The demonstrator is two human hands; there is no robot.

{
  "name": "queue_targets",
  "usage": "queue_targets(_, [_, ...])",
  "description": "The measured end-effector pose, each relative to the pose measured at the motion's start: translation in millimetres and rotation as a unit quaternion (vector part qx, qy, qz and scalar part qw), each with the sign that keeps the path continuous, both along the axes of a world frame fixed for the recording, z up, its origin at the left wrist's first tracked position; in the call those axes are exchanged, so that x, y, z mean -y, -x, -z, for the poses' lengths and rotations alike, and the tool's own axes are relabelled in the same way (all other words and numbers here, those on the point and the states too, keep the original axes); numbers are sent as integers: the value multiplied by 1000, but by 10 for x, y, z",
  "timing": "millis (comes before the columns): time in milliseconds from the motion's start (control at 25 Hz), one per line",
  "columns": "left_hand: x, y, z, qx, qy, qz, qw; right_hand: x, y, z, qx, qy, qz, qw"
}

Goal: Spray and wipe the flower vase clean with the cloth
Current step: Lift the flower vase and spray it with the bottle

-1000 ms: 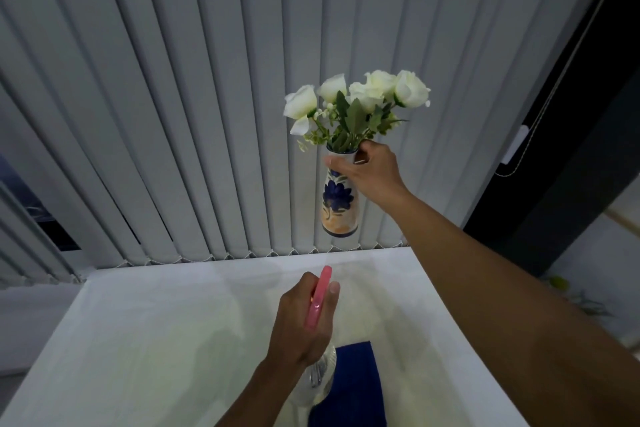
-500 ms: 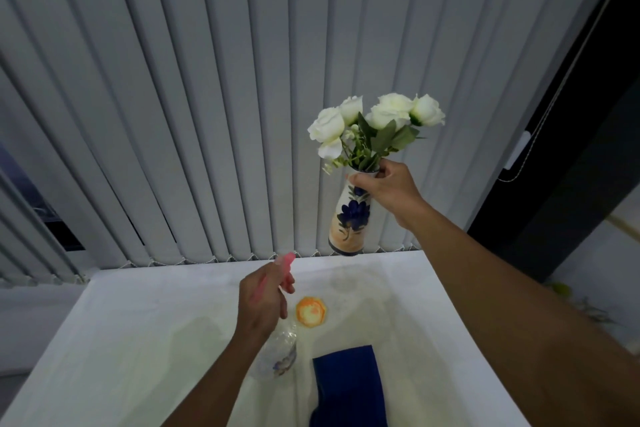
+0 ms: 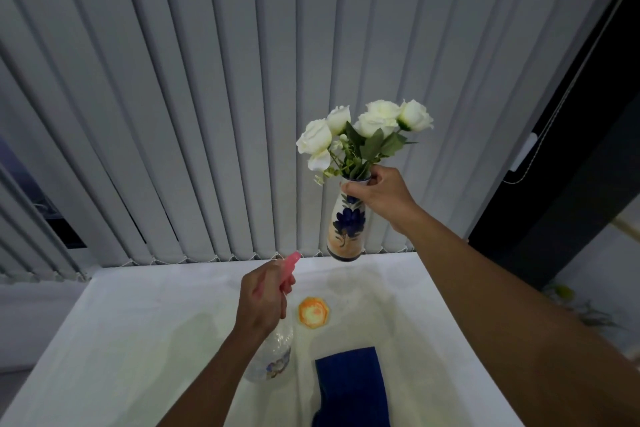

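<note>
Head | vase (image 3: 346, 229) near-upright, mouth up | right hand (image 3: 381, 196) grips neck

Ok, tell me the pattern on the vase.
The vase is white with a dark blue flower and leaves, shading to orange near its base; the head view shows it.

A white bench (image 3: 138, 340) with a smooth, faintly glossy top runs back to the foot of the grey vertical blinds (image 3: 207, 97), its far edge meeting the row of slat ends. A small orange, many-sided coaster (image 3: 313, 311) lies flat on it towards the back, right of centre. Nearer the viewer lies a dark blue cloth (image 3: 351, 388), spread flat and reaching to the lower edge of the view, apart from the coaster.
</note>
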State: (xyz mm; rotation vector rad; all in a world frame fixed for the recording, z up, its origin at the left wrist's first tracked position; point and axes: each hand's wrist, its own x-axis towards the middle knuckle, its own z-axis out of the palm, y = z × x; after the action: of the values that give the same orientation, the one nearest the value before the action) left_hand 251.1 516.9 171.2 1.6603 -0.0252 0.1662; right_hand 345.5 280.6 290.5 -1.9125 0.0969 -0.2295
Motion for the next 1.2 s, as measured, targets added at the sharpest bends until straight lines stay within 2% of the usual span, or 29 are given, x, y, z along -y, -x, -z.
queue_targets(160, [12, 44, 65, 18, -15, -31, 999, -99, -31, 7, -2, 10, 1, 1000])
queue_targets(240, [77, 107, 68, 38, -55, -8, 998, -172, -53, 4, -6, 22, 11, 1000])
queue_targets(360, [205, 169, 100, 63, -192, 46, 978, -317, -93, 2, -16, 48, 34, 998])
queue_targets(480, [389, 216, 145, 114, -337, 28, 934, -480, -120, 2, -17, 66, 46, 997])
queue_targets(600, [611, 294, 194, 105, -393, -3, 913, -636, -131, -9, -17, 68, 62, 996])
queue_targets(680, [740, 357, 232, 81, -409, -13, 909, -719, -131, -16, -13, 67, 72, 995])
queue_targets(920, [897, 499, 274, 115, -410, -24, 904, -780, -130, -19, -14, 69, 80, 994])
queue_targets(1080, [776, 409, 313, 55, -378, 1, 924, -761, -127, -10, -15, 71, 83, 994])
queue_targets(1200, [800, 402, 303, 53, -338, 15, 939, -767, -120, 7, -16, 76, 84, 993])
